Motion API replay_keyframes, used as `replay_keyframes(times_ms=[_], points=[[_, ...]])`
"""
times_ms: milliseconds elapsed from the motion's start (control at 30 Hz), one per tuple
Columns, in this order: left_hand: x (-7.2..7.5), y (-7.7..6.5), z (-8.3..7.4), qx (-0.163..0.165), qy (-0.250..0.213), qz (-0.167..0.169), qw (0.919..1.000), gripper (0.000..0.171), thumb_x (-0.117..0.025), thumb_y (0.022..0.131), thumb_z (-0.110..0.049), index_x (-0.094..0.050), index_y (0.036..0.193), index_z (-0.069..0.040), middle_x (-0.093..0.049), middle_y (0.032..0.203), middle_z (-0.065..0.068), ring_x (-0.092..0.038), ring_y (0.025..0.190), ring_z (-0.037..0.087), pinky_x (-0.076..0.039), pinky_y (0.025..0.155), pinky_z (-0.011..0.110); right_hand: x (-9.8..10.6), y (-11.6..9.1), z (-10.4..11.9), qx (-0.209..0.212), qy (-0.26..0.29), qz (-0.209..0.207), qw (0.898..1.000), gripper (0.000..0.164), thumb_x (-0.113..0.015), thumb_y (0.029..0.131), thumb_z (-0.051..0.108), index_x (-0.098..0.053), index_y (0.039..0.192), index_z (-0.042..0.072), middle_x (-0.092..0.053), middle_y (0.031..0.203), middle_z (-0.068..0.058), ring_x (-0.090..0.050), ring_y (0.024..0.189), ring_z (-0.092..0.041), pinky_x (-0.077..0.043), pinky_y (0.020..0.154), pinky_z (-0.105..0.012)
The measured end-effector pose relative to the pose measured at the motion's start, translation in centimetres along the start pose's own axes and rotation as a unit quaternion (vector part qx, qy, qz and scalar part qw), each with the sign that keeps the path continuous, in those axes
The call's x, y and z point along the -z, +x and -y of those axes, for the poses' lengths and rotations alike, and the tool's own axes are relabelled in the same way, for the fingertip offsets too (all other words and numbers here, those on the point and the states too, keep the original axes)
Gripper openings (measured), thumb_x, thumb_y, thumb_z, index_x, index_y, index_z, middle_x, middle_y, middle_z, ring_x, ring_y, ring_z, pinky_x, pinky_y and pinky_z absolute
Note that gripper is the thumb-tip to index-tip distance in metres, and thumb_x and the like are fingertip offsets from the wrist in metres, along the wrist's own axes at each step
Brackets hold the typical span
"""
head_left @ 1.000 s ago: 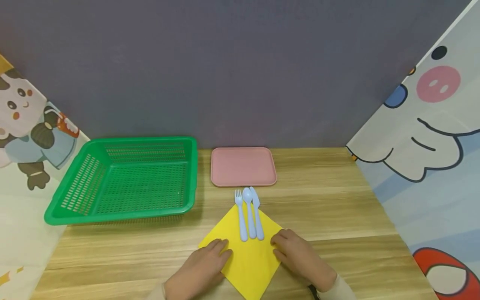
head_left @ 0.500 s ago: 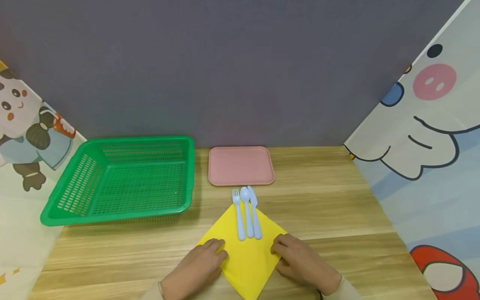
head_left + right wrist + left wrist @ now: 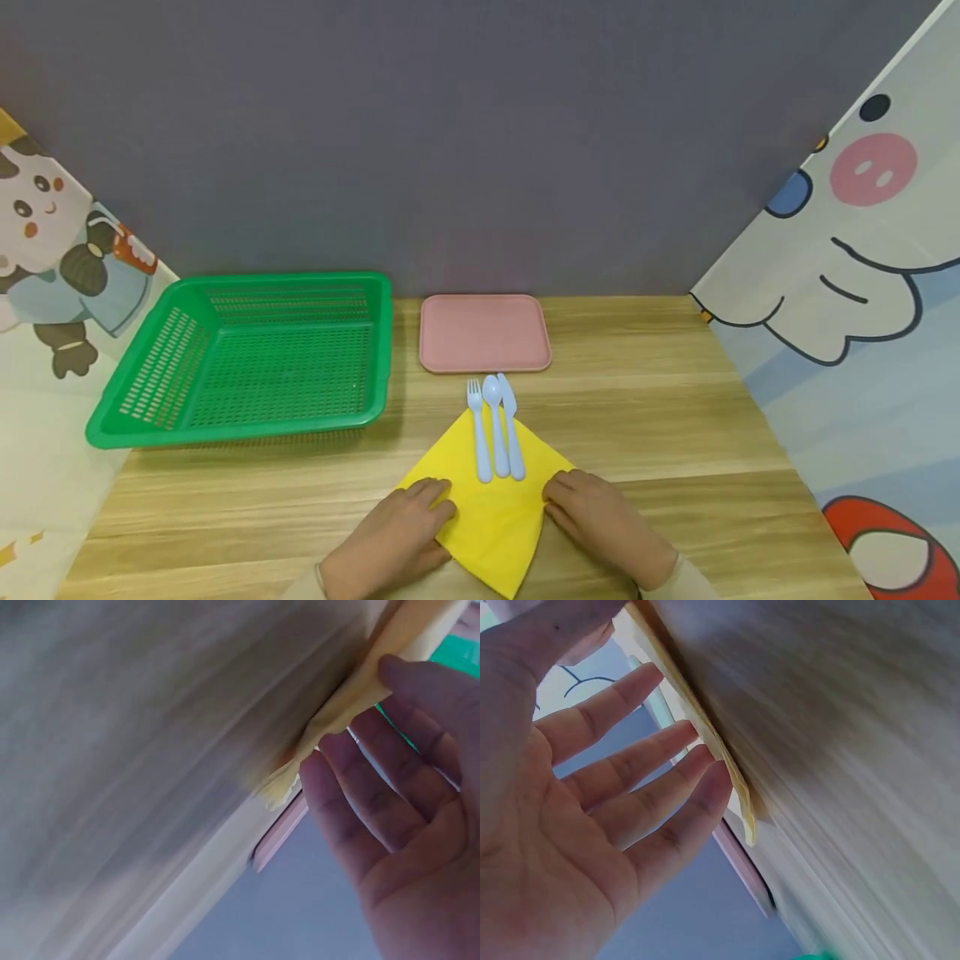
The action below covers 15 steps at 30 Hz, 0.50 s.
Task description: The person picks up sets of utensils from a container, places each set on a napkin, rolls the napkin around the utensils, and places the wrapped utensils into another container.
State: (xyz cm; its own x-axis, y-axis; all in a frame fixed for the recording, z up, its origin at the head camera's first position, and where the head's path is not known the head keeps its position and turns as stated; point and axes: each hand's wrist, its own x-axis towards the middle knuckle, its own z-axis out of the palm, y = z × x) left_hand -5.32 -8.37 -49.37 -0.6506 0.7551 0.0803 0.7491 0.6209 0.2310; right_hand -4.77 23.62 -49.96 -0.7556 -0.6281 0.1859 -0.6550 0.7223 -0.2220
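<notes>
A yellow napkin (image 3: 495, 525) lies cornerwise on the table, its near right edge bowed inward. On its far half rest a light blue plastic fork (image 3: 481, 442), spoon (image 3: 498, 437) and knife (image 3: 514, 446), side by side, heads past the napkin's far corner. My left hand (image 3: 393, 533) rests at the napkin's left side; in the left wrist view its fairly straight fingers (image 3: 679, 735) touch the cloth from above. At the right side, my right hand (image 3: 600, 521) pinches the napkin's edge, thumb (image 3: 412, 675) on one face and fingers behind it in the right wrist view.
A green plastic basket (image 3: 240, 432) stands at the back left. A pink tray (image 3: 486, 333) lies just beyond the cutlery. A grey panel (image 3: 480, 150) rises behind the wooden table (image 3: 630, 400), with cartoon-printed boards on both sides.
The napkin's near right edge has curved inward and its near corner has shifted right. Both hands have stayed nearly in place at its sides. The cutlery keeps its place on the napkin.
</notes>
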Motion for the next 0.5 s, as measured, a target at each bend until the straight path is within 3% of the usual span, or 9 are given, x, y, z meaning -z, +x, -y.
replay_keyframes(times_ms=[167,300,400,500], points=[[-0.1,0.1,0.3,-0.003,-0.002,-0.005,1.0000,0.034,-0.079,0.081,-0.031,-0.067,0.106,-0.013,-0.062,0.123,0.009,-0.061,0.110,0.024,-0.057,0.079,0.039,0.2,0.2,-0.2,-0.026,0.028,0.004,0.999,0.008,-0.069,0.096,0.017,-0.061,0.096,0.019,-0.056,0.086,0.015,-0.047,0.073,0.000,-0.048,0.063,-0.021],[-0.3,0.4,0.6,0.002,0.003,-0.035,0.9994,0.018,-0.074,0.086,-0.017,-0.067,0.101,-0.011,-0.067,0.112,0.003,-0.064,0.102,0.019,-0.057,0.081,0.033,0.4,0.3,-0.4,-0.039,0.040,0.024,0.998,0.007,-0.067,0.098,0.018,-0.060,0.098,0.019,-0.054,0.088,0.014,-0.046,0.075,-0.001,-0.048,0.064,-0.022],[-0.4,0.8,0.8,0.006,-0.007,-0.053,0.9986,0.008,-0.071,0.088,-0.011,-0.063,0.090,-0.012,-0.066,0.097,-0.002,-0.064,0.091,0.014,-0.056,0.077,0.028,0.6,0.3,-0.7,-0.042,0.040,0.043,0.997,0.017,-0.073,0.092,0.019,-0.061,0.104,0.016,-0.057,0.096,0.009,-0.051,0.083,-0.004,-0.052,0.071,-0.026],[-0.2,1.0,1.0,0.013,-0.027,-0.056,0.9980,0.013,-0.068,0.090,-0.009,-0.059,0.083,-0.014,-0.062,0.086,-0.005,-0.061,0.081,0.011,-0.055,0.071,0.026,0.7,0.3,-1.2,-0.037,0.029,0.049,0.998,0.029,-0.080,0.085,0.015,-0.063,0.108,0.013,-0.058,0.102,0.005,-0.055,0.090,-0.009,-0.054,0.077,-0.030]])
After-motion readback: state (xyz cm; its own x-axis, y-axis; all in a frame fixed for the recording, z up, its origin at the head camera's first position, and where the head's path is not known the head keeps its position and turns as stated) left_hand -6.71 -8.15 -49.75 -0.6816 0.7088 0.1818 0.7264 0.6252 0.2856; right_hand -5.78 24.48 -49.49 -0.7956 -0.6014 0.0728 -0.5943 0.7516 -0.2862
